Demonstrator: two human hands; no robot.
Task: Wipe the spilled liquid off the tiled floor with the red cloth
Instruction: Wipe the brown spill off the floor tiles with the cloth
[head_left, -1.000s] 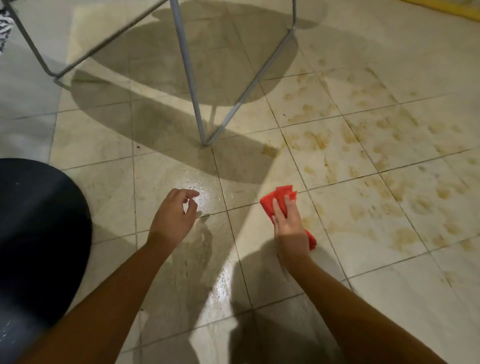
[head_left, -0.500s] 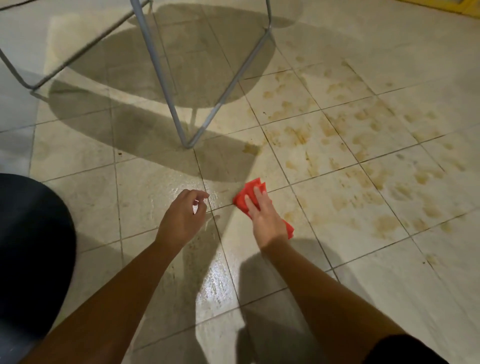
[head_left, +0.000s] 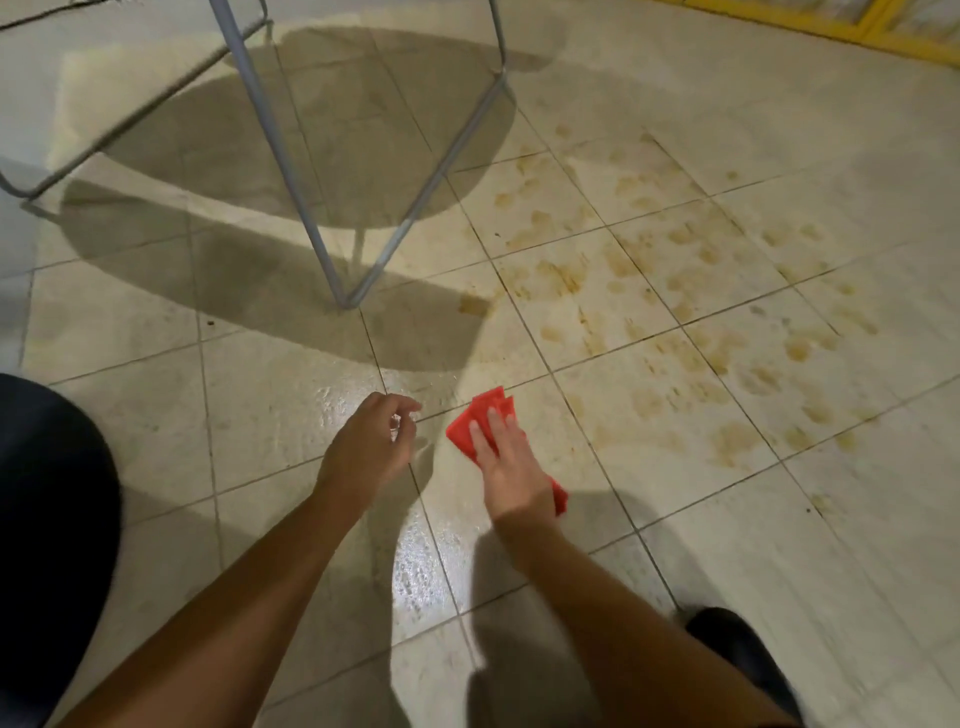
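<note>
On a beige tiled floor (head_left: 675, 545) beside grey metal frame legs (head_left: 291, 171), the right hand (head_left: 511, 460) presses flat a folded red cloth (head_left: 480, 418); the left hand (head_left: 371, 449) hovers, fingers loosely curled and empty, over a glistening wet patch (head_left: 415, 571).

Dim warm light; hard shadows across the tiled floor (head_left: 779, 545), glare on the wet patch (head_left: 415, 566), edges slightly blurred.
</note>
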